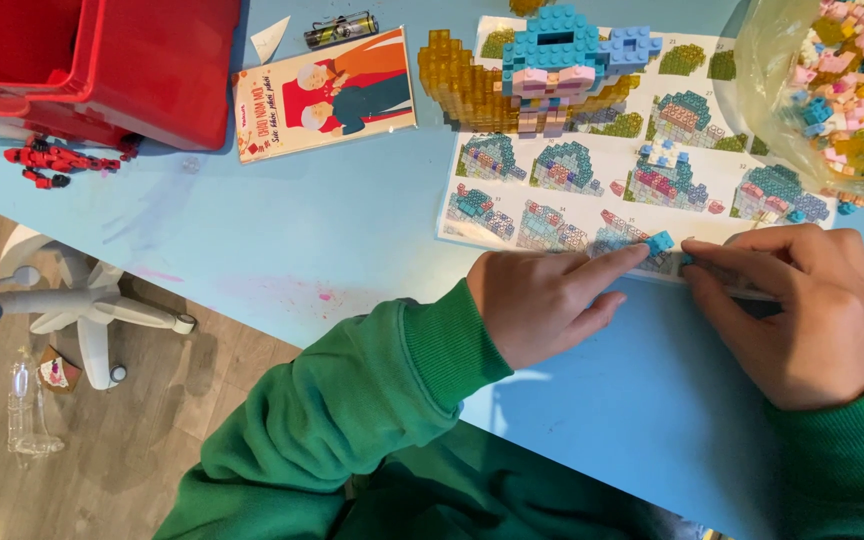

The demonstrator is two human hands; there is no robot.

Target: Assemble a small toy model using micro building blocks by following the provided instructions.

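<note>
Left hand (542, 300): forefinger stretched out, tip touching a small blue brick (660, 242); holds nothing.
Right hand (802, 310): fingers pinched narrow at that brick's 3 o'clock side.
Brick: on the instruction sheet's (592, 175) lower edge.
Progress: blue-and-amber brick figure (547, 65) at 12 o'clock looks part-built.
Left over: bag of loose bricks (832, 90) at 1 o'clock.
</note>
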